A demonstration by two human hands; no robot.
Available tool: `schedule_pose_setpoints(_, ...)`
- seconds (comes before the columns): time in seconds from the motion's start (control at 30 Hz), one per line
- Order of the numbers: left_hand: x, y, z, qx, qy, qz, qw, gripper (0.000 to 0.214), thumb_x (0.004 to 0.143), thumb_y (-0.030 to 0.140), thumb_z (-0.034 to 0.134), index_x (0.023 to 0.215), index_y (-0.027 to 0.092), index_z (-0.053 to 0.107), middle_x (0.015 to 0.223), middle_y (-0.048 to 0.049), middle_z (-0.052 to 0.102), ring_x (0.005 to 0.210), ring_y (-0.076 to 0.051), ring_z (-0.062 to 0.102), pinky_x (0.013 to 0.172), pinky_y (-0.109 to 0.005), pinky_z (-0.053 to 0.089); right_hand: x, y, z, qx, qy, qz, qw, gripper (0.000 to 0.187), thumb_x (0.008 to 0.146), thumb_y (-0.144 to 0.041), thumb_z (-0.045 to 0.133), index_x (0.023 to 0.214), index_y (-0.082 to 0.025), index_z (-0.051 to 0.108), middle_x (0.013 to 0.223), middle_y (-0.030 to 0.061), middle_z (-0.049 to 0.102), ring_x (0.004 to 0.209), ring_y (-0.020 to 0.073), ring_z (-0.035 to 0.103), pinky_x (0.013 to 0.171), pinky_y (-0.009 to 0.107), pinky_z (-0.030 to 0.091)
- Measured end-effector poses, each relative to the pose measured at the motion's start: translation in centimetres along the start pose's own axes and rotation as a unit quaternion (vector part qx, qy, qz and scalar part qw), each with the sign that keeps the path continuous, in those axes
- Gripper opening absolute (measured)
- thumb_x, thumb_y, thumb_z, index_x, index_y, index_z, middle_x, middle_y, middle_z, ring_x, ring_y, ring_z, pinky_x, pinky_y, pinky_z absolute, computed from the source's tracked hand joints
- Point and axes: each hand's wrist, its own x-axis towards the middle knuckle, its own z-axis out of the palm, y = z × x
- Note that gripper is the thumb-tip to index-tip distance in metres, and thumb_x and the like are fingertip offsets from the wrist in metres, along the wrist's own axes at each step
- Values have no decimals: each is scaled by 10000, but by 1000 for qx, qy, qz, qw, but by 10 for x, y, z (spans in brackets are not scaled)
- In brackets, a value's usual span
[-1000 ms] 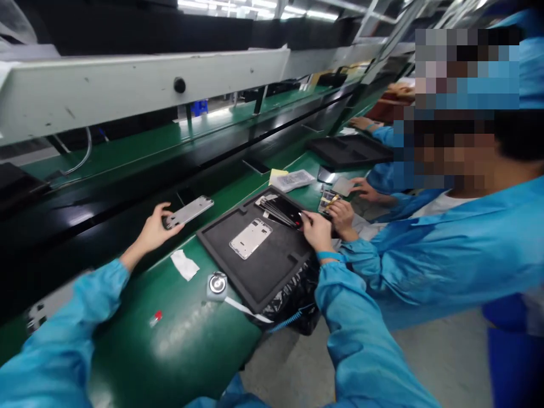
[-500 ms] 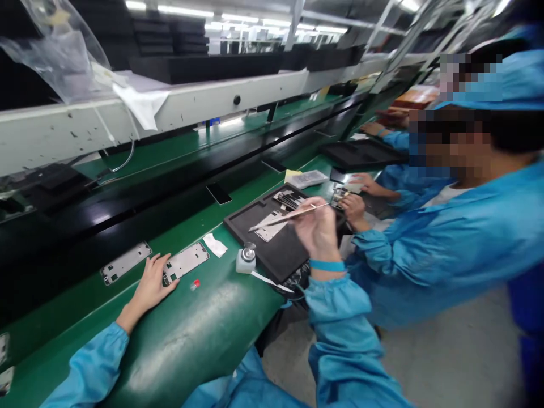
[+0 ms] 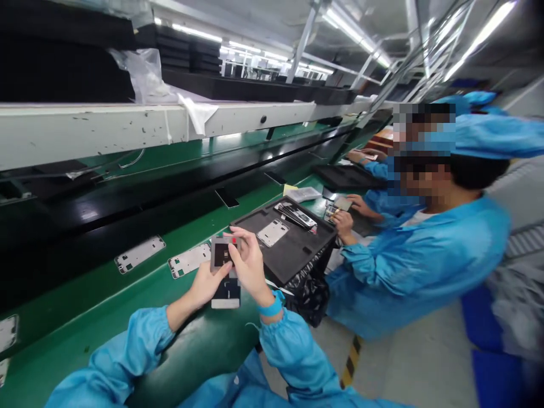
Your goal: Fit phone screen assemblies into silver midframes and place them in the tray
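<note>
Far left: two pale flat metal plates (image 3: 7, 333), both cropped by the frame edge. Next, a silvery-white rectangular plate with square cut-outs (image 3: 139, 254), lying flat, well apart from the hands. Then a second silvery-white plate (image 3: 190, 260) on the glossy green worktop (image 3: 208, 334), just beside the hands, its right end partly covered. These plates look bare; I'd judge them set down, no handling on them at this moment.

Middle: dark rectangular phone-like unit with grey border and pale lower band (image 3: 225, 292) is up in both hands over the worktop. Reads as mid-handling, not finished. Red spot (image 3: 234, 240) at its top; can't tell if it's attached.

Right: square black foam tray (image 3: 297, 260) carries one pale flat plate with cut-outs (image 3: 272, 233) and a fanned stack of slim dark-and-silver parts (image 3: 296, 216). No hand on either, so probably what's left.

Pose: left hand (image 3: 204, 281) grasps the unit's left side, thumb across the face, forearm slanting up and right. Right hand (image 3: 250, 263) sits slightly higher, grasping the right edge, thumb on the upper face, forearm slanting up and left. Fingers behind the unit mostly hidden.
</note>
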Motion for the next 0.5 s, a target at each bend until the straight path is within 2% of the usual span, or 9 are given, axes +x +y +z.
schedule_pose_setpoints(0.07, 0, -1, -2, 22, 41, 30, 998, 692, 978, 773, 549, 1188, 146, 754, 985, -142, 803, 980, -323, 779, 925, -451, 632, -6, 4, 5, -25, 50, -9, 998, 295, 926, -482, 799, 1010, -238, 656, 1080, 78, 740, 992, 231, 747, 935, 399, 635)
schedule_pose_setpoints(0.13, 1, -3, -5, 55, 67, 61, 994, 568, 1004, 683, 566, 1119, 167, 774, 949, -126, 800, 968, -321, 772, 950, -455, 616, -11, 7, 12, -22, 79, -3, 997, 300, 919, -480, 817, 987, -235, 658, 970, 57, 748, 917, 224, 754, 895, 392, 645)
schedule_pose_setpoints(0.27, 2, -7, -10, 133, 109, 114, 979, 433, 1023, 565, 557, 988, 196, 780, 866, -130, 776, 834, -308, 756, 868, -442, 611, -15, 5, 27, 4, 116, 2, 993, 353, 908, -493, 841, 1071, -240, 657, 1098, 85, 790, 1059, 244, 769, 979, 421, 635)
schedule_pose_setpoints(0.4, 5, -9, -17, 201, 126, 152, 960, 378, 1007, 501, 562, 949, 203, 787, 793, -130, 749, 733, -287, 729, 773, -406, 590, -10, -1, 32, 35, 113, 12, 993, 361, 939, -560, 797, 1001, -238, 646, 1054, 80, 788, 1033, 245, 764, 997, 447, 617)
schedule_pose_setpoints(0.5, 10, -7, -29, 226, 129, 170, 950, 333, 965, 486, 614, 974, 212, 802, 871, -120, 784, 779, -270, 745, 780, -367, 585, -6, -1, 26, 69, 71, 13, 995, 372, 974, -588, 746, 930, -242, 616, 1012, 58, 752, 1010, 237, 741, 1020, 457, 596)
